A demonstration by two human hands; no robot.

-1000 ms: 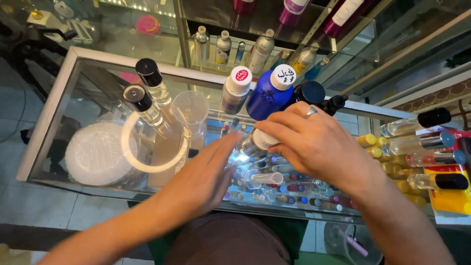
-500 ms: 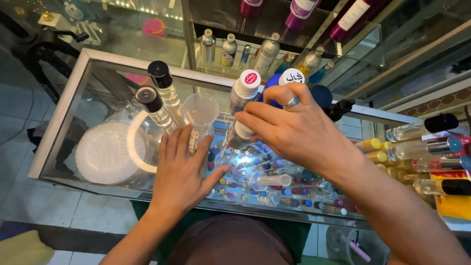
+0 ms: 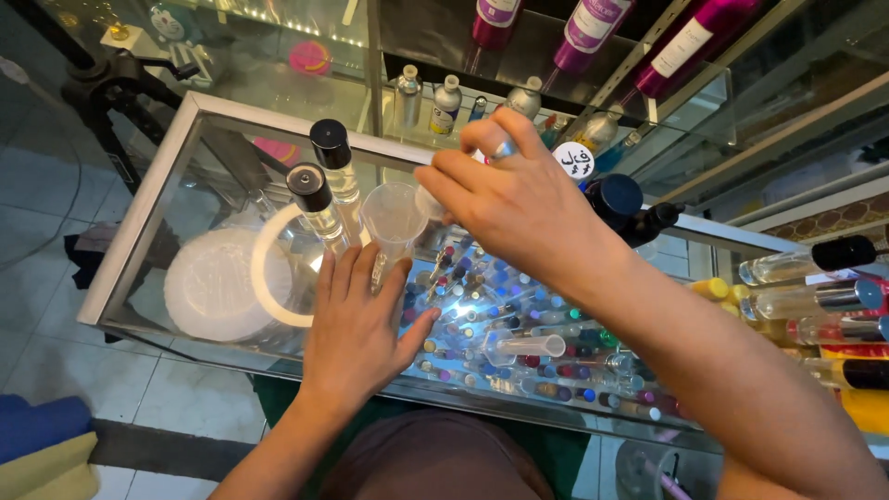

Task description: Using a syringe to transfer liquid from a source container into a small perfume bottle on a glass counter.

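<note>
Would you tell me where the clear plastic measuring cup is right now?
In the head view, the clear measuring cup stands on the glass counter, left of centre, at the left hand's fingertips, beside two black-capped bottles.

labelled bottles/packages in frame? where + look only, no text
Three magenta bottles with white labels: top shelf, tilted.
White round cap label with dark marks: behind the right hand.
Two clear black-capped bottles: on the glass counter, above the left hand.
Yellow bottles: right edge, lying sideways.
</note>
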